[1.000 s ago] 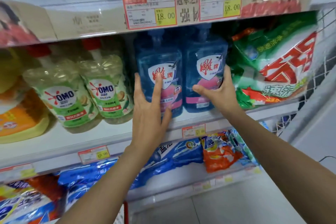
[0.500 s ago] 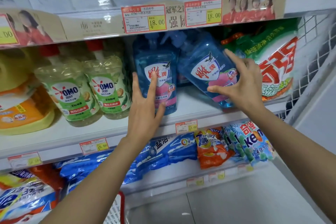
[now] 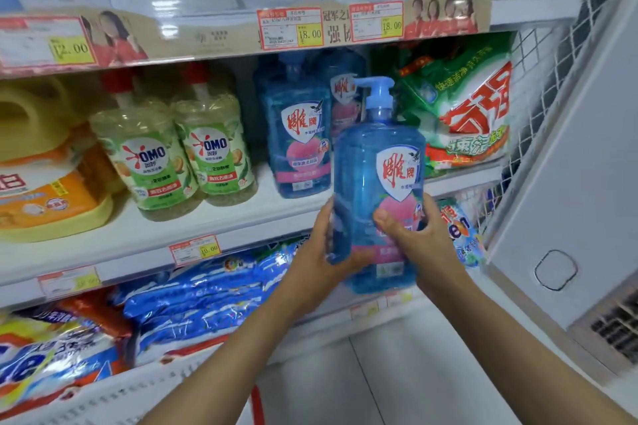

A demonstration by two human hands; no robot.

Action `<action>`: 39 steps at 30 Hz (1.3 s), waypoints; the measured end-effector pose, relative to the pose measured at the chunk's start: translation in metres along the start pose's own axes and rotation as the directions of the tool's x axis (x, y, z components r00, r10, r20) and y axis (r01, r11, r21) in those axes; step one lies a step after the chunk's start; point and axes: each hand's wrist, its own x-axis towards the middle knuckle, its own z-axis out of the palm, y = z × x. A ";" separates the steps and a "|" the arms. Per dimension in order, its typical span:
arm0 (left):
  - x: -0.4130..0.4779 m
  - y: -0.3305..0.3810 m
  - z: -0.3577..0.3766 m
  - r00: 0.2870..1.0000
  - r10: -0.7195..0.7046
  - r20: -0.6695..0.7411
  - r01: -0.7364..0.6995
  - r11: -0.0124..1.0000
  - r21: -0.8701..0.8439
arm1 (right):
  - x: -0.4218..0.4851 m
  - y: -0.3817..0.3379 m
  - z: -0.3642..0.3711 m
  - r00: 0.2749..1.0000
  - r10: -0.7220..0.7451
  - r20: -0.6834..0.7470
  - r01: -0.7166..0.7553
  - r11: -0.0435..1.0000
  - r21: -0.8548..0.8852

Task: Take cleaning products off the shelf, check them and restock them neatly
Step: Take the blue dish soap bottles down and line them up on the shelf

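A blue pump bottle (image 3: 376,162) of dish soap with a red-and-white label is held upright in front of the middle shelf (image 3: 145,238), clear of it. My left hand (image 3: 321,252) grips its lower left side. My right hand (image 3: 411,238) grips its lower right, thumb across the pink label. A second blue bottle (image 3: 297,134) stands on the shelf just left of the held one, and a third (image 3: 341,97) shows behind it.
Two green OMO bottles (image 3: 179,155) and a yellow-orange jug (image 3: 41,166) stand left on the same shelf. A green detergent bag (image 3: 459,107) leans at its right end. Blue and orange bags (image 3: 193,297) fill the shelf below. A white cabinet (image 3: 569,183) stands at right.
My right hand pulled the right-hand blue bottle off the shelf and brought it upright toward me. My left hand left the other bottle and took hold of the lifted one.
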 end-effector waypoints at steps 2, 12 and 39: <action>-0.018 -0.008 -0.009 0.995 -0.001 -0.099 -0.001 1.000 -0.015 | -0.016 0.007 0.017 0.992 0.117 0.040 -0.119 0.992 0.044; -0.102 -0.032 -0.066 0.960 -0.280 -0.027 0.267 0.937 -0.223 | -0.077 0.020 0.062 0.781 0.480 0.399 -0.585 0.786 0.200; -0.113 -0.045 -0.045 0.935 -0.339 0.103 0.351 0.928 -0.126 | -0.110 0.031 0.059 0.962 0.273 -0.008 -0.273 0.962 0.010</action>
